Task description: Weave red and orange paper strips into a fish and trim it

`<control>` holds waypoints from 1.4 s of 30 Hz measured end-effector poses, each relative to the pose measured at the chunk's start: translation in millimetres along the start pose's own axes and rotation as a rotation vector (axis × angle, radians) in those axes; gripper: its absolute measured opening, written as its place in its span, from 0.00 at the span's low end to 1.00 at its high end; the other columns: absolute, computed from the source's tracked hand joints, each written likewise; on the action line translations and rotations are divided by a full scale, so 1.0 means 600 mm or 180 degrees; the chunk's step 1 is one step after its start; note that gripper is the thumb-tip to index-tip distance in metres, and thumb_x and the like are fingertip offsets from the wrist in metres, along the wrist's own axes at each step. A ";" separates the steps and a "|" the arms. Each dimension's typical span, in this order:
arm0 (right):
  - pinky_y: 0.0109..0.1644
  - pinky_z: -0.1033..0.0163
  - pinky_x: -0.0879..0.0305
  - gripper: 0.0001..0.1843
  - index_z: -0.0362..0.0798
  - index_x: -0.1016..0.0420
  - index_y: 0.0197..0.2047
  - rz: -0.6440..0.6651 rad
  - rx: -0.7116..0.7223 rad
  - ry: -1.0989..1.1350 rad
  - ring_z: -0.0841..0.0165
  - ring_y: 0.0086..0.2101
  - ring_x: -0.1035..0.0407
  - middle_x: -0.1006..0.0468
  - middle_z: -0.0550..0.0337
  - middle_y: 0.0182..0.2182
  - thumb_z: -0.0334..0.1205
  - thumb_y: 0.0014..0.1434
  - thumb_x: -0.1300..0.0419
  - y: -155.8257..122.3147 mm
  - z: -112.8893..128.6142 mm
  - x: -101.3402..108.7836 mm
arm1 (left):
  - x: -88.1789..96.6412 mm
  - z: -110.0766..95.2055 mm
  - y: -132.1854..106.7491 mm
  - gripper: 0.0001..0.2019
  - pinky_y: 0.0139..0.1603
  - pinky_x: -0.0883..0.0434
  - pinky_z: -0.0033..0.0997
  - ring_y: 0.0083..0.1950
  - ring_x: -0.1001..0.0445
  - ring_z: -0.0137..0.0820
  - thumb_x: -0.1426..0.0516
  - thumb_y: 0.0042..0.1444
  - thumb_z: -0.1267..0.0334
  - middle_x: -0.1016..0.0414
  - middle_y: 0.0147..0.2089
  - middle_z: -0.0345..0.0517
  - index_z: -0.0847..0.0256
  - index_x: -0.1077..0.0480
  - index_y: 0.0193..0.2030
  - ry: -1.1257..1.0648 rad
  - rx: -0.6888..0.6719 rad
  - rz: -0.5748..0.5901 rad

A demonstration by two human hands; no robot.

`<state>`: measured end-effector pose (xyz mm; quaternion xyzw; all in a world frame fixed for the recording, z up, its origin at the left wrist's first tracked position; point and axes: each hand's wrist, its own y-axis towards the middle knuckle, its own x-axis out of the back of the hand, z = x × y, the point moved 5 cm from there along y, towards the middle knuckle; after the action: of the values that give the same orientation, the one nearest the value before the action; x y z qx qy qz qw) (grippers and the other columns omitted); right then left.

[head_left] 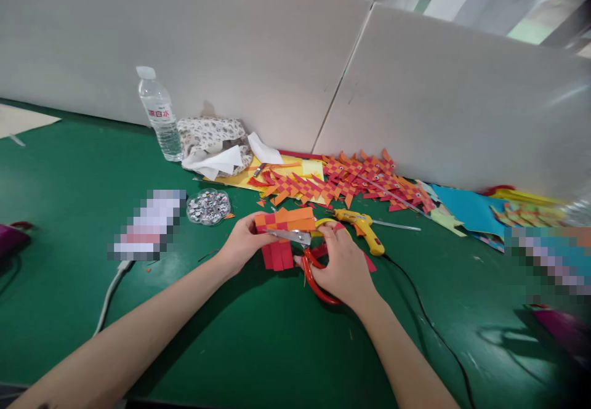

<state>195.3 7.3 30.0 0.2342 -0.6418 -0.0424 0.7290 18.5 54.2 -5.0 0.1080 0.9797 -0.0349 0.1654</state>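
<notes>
My left hand [241,242] pinches a woven piece of orange and red paper strips [284,231] just above the green table [69,212]. Red strip ends hang down below it. My right hand [342,267] is closed round red-handled scissors [308,260], whose silver blades lie across the woven piece at its lower edge. Both forearms reach in from the bottom of the view.
A yellow glue gun [362,227] with a black cord lies just right of my hands. Behind are a pile of finished woven pieces [355,181], a dish of googly eyes [209,206], a water bottle [159,115], a patterned pouch [210,138] and coloured paper sheets [466,207].
</notes>
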 end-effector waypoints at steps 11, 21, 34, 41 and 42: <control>0.34 0.56 0.34 0.35 0.42 0.37 0.49 0.0236 -0.0255 0.0186 0.55 0.37 0.32 0.31 0.46 0.39 0.63 0.49 0.45 -0.002 0.008 0.003 | -0.001 -0.022 0.000 0.18 0.36 0.29 0.25 0.35 0.24 0.29 0.36 0.40 0.70 0.23 0.34 0.38 0.60 0.38 0.37 0.0061 -0.0263 0.0147; 0.31 0.59 0.36 0.31 0.42 0.37 0.47 0.0184 -0.0239 0.0188 0.57 0.35 0.32 0.32 0.47 0.38 0.59 0.50 0.45 -0.003 0.010 0.005 | 0.000 -0.025 -0.001 0.17 0.35 0.28 0.25 0.34 0.24 0.28 0.36 0.42 0.70 0.24 0.33 0.37 0.60 0.38 0.36 -0.0025 -0.0326 0.0233; 0.32 0.59 0.36 0.29 0.43 0.38 0.49 0.0407 -0.0426 0.0230 0.58 0.36 0.32 0.33 0.49 0.39 0.54 0.49 0.42 -0.002 0.003 -0.004 | -0.009 -0.004 -0.007 0.15 0.41 0.28 0.25 0.38 0.24 0.28 0.35 0.40 0.71 0.22 0.36 0.40 0.62 0.30 0.37 -0.0459 0.0149 0.0121; 0.34 0.58 0.36 0.26 0.41 0.38 0.49 0.0470 -0.0507 0.0264 0.57 0.38 0.33 0.34 0.47 0.41 0.46 0.49 0.44 -0.003 0.002 -0.003 | -0.010 0.010 -0.011 0.13 0.38 0.27 0.25 0.36 0.23 0.29 0.34 0.39 0.69 0.20 0.34 0.40 0.62 0.28 0.33 -0.0638 0.0422 -0.0072; 0.34 0.58 0.36 0.25 0.41 0.37 0.49 0.0468 -0.0527 0.0277 0.57 0.38 0.33 0.33 0.48 0.41 0.46 0.49 0.44 -0.003 0.003 -0.002 | -0.012 0.011 -0.012 0.13 0.37 0.27 0.25 0.36 0.23 0.29 0.34 0.39 0.69 0.20 0.34 0.40 0.62 0.28 0.33 -0.0685 0.0486 -0.0110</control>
<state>193.9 5.7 28.1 0.1271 -0.6193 -0.0314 0.7741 25.7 44.8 -8.9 0.0990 0.9525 -0.1236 0.2603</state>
